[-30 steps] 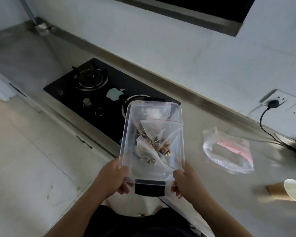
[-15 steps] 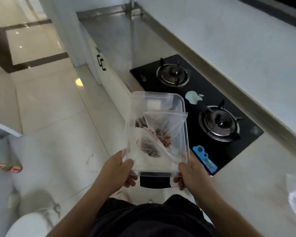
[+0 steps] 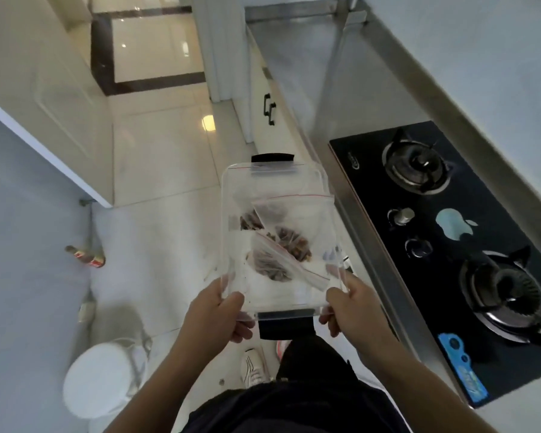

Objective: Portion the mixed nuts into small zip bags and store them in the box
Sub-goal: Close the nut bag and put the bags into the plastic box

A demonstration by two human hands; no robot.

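Observation:
A clear plastic box [image 3: 231,189] with black clips at both ends is held in the air over the floor, left of the counter. Inside it lie small zip bags [image 3: 281,242] with red seal lines, holding brown mixed nuts. My left hand [image 3: 214,314] grips the box's near left corner, thumb on the rim. My right hand [image 3: 352,304] grips the near right corner the same way. The near black clip sits between my two hands.
A black gas hob [image 3: 450,245] with two burners lies in the steel counter [image 3: 297,57] on the right. A white bucket [image 3: 100,376] stands on the tiled floor at lower left, bottles [image 3: 86,256] beside a white cabinet [image 3: 47,98].
The view has swung left, away from the counter; the cup and loose plastic bag have left the picture. The box, still in both hands, now hangs over the floor beside the hob.

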